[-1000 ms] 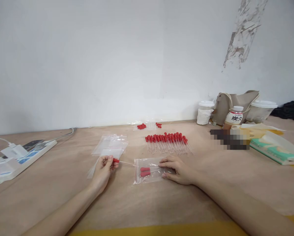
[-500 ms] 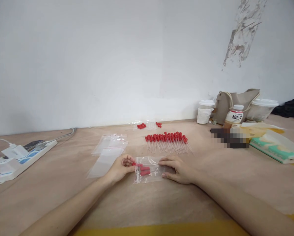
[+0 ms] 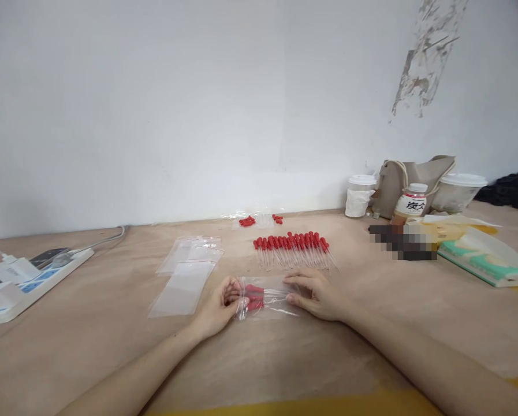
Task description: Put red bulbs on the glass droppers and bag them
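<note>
A clear zip bag lies across the table in front of me with several glass droppers inside. Their red rubber bulbs face left and the thin glass tubes point right. My left hand pinches the bag's zip end at the left, thumb on top. Closed on the opposite end is my right hand, its thumb and fingertips on the plastic. Just beyond the bag, a row of red-bulbed droppers lies side by side. Flat empty zip bags overlap to the left of my left hand.
Near the wall lie filled clear bags with red bulbs. A power strip with plugs and cables sits at the left. On the right are a white-lidded cup, a bottle, a grey bag and a green tissue pack.
My left thumb has come onto the bag's zip end, and the dropper bulb that stuck out there is now inside. My right hand stays at the other end. The view has shifted slightly.
</note>
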Available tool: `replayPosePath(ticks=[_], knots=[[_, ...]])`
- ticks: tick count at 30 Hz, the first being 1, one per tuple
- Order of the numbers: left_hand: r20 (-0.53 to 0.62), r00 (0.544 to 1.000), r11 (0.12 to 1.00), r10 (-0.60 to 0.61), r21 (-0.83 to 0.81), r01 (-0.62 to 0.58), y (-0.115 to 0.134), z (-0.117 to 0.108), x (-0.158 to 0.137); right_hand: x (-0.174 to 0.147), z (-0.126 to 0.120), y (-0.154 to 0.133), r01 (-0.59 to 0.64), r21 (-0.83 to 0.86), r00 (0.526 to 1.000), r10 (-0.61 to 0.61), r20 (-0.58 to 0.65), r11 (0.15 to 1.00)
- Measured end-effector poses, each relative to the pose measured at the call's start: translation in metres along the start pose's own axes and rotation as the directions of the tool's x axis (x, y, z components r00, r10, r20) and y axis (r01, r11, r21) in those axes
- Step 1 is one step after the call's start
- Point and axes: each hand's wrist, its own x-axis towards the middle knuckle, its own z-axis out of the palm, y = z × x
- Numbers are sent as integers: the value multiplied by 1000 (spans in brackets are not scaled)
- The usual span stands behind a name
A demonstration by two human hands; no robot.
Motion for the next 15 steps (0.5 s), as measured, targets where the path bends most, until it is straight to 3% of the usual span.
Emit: replayPosePath(ticks=[2,6,8,11,15], knots=[[-1,1000,997,4,71,-4,0,-5,-1,0,0,0,4,-2,1000,-4,16,1000],[-181,980,947,80,322,-18,-1,-22,7,-3,4,2,-6,-18,994,8,111,1000],[-202,972,893,122,449,-19,4,-27,21,-3,5,2,-11,-25,992,14,123,1000],[-172,979,770,113,638,23,16,-22,62,-2,6,1,-8,-28,993,11,117,1000],[-277,960,739,53,657,148,24,3,130,-1,7,1,-6,-27,995,8,104,1000]])
